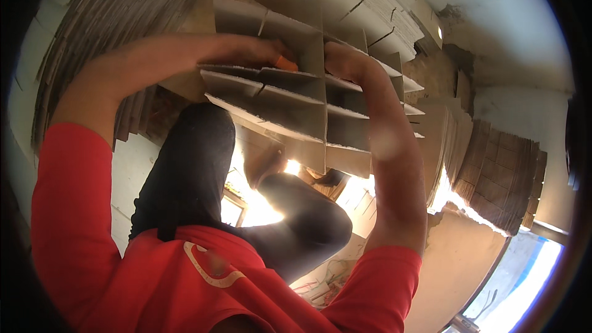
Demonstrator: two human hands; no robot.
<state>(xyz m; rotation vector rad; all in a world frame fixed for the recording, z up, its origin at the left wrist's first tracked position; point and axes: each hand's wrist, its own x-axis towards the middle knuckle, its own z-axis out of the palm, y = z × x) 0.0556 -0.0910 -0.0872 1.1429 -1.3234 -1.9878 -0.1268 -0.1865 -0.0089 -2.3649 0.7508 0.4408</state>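
Note:
A grid of slotted cardboard dividers (296, 108) stands in front of me, its crossed strips forming several open cells. My left hand (259, 52) reaches into a cell left of the long middle strip, its fingers curled at a cross strip. Something orange (285, 63) is wrapped around one of its fingers. On the other side of that middle strip, my right hand (345, 61) is closed on the cardboard, with its fingertips partly hidden by the panels. The grid sits just above my bent knees.
A tall stack of cardboard sheets (105, 37) rises at the left. Slotted cardboard strips (357, 0) lie piled beyond the grid. More cardboard bundles (496, 176) stand at the right, near a stained wall (505, 43). Bright light glares on the floor below.

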